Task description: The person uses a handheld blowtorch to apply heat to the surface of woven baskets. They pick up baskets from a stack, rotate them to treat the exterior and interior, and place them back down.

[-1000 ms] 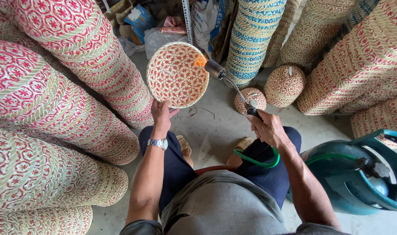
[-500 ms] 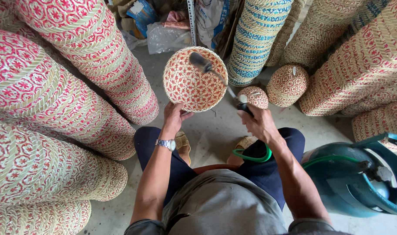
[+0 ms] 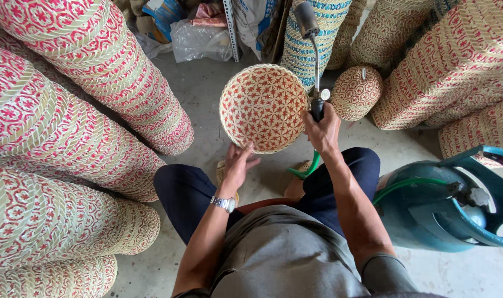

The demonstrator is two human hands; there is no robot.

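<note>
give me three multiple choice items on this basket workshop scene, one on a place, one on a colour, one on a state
1. Where is the gas cylinder?
A. by the person's right leg
B. behind the left stacks
C. on a shelf

2. What colour is the hose?
A. red
B. green
C. black

3. How is the round basket held?
A. flat on the floor
B. tilted up, inside facing the person
C. stacked on others

Answers:
1 A, it stands at the right knee.
2 B, it curves green below the right hand.
3 B, the left hand props its lower rim.

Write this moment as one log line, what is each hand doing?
left hand: holds woven basket by rim | right hand: grips gas torch, nozzle up | gas cylinder: beside right arm
</note>
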